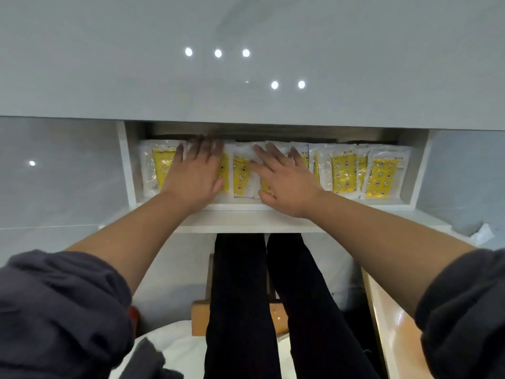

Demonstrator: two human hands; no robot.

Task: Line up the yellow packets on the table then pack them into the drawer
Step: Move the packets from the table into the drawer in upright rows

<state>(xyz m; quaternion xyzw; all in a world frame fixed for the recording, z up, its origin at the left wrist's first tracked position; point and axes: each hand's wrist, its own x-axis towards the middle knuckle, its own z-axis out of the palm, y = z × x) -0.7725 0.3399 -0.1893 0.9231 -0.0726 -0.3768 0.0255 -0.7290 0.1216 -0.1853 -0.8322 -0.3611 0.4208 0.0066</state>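
Head view. Grey glossy table top (382, 64) is seen across the upper field, with round light reflections on it. Below its front edge a white drawer (246, 220) is found pulled open. The yellow packets (344, 173), in clear wrappers, are laid inside the drawer in one overlapping row from its left wall to its right wall.

The left hand (195, 173) is laid flat, palm down, on the packets left of centre, fingers straight and slightly spread; its fingertips are blurred in the shadow under the table edge. The right hand (284, 181) is laid flat on the centre packets just beside it, fingers straight and fanned apart. Nothing is pinched or gripped by either hand.

Dark sleeves (54, 310) are seen pushed up the forearms. Black-clad legs (237, 296) and a wooden stool (200, 315) are noted below the drawer.
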